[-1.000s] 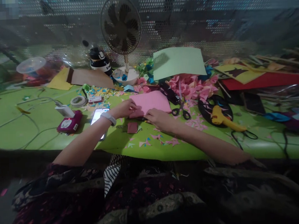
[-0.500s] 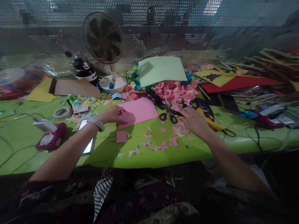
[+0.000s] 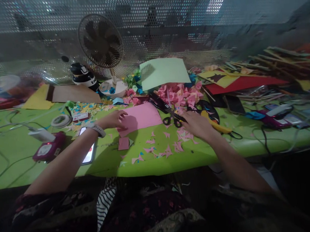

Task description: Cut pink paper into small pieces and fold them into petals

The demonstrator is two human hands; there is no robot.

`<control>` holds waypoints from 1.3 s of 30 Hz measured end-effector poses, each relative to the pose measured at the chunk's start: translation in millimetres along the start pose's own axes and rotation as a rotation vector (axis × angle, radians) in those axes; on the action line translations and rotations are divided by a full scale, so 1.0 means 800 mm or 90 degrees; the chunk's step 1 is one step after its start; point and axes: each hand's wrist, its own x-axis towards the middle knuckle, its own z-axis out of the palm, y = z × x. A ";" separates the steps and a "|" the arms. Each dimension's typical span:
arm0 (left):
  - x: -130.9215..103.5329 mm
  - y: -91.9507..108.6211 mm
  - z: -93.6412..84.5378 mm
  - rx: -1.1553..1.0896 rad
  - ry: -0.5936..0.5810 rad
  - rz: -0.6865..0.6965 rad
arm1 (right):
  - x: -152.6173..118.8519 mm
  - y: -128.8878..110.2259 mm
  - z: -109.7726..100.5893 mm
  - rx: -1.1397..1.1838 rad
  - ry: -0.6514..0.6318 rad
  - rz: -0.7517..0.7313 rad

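My left hand, with a pale band on its wrist, rests at the left edge of a pink sheet of paper, fingers bent and apart. Below it lies a small stack of pink paper squares. My right hand is closed at the end of a slim black thing whose kind I cannot make out. This crosses close to black-handled scissors, which lie with their loops towards me. Pink paper scraps are scattered in front of my hands.
Behind the pink sheet are a pile of pink paper pieces and a pale green sheet. A fan and a dark bottle stand at the back left. A lit phone lies under my left forearm. A yellow-handled tool is at right.
The whole view has shifted slightly, moving most things a little left. Both hands stay in nearly the same places, the left at the pink sheet and the right by the scissors.
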 end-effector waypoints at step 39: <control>0.008 -0.003 0.016 -0.078 -0.002 0.052 | 0.103 -0.071 0.014 0.738 0.185 -0.039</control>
